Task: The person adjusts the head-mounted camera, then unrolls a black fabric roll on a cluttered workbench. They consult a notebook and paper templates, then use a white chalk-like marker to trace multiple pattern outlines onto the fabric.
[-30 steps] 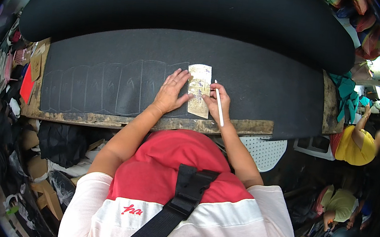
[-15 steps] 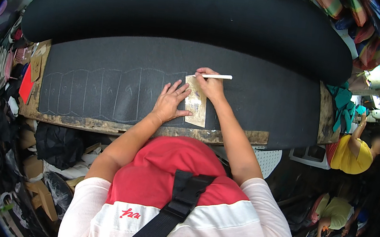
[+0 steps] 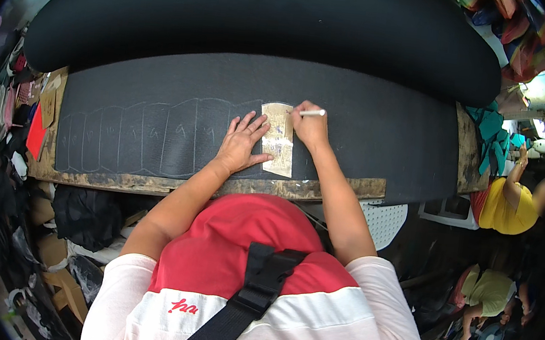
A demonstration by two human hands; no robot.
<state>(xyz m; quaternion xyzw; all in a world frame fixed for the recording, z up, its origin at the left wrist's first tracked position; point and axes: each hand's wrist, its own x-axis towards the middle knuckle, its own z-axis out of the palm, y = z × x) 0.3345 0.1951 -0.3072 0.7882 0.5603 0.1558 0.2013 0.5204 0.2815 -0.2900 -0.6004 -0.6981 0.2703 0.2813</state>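
A tan card template [image 3: 278,145] lies on a sheet of black fabric [image 3: 370,134]. My left hand [image 3: 243,144] rests flat with its fingers spread, pressing on the template's left edge. In my right hand [image 3: 311,127] is a white marking pen [image 3: 314,113], held at the template's upper right edge; the fingers hide its tip. To the left of the template, a row of pale traced outlines [image 3: 181,131] runs across the fabric, with small marks inside them.
Behind the flat sheet lies a thick roll of black fabric [image 3: 269,22]. The worn wooden table edge [image 3: 116,180] runs along the front. A red card [image 3: 36,132] sits at the left end. Two people, one in a yellow shirt [image 3: 517,208], are at the right beyond a white stool [image 3: 450,212].
My right hand and the pen have moved from the template's top edge to its upper right side. My left hand keeps its hold on the template.
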